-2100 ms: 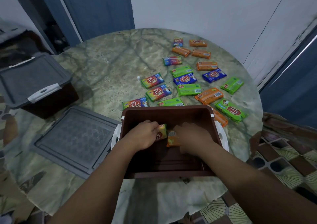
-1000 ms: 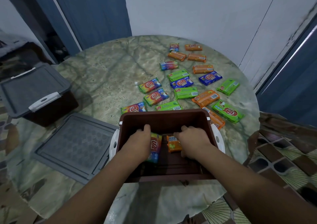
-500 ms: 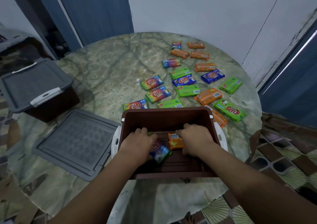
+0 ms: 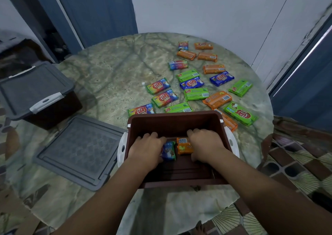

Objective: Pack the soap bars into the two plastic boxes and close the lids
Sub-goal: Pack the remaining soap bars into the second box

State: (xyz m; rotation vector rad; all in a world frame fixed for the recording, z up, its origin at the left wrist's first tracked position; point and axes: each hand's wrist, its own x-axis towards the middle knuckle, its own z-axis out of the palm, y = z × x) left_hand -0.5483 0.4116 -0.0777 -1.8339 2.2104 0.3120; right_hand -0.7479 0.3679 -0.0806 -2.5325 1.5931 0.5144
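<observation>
My left hand (image 4: 146, 149) rested on a multicoloured soap bar (image 4: 168, 151) and my right hand (image 4: 205, 145) on an orange soap bar (image 4: 184, 145), fingers curled over them, inside the open brown box (image 4: 175, 120); more soap bars (image 4: 196, 94) lay on the counter (image 4: 111, 72) beyond.

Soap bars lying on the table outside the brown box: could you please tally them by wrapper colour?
Orange bars: 6 (one partly hidden behind the box)
Green bars: 5
Rainbow bars: 5
Blue bars: 2
Total: 18
</observation>
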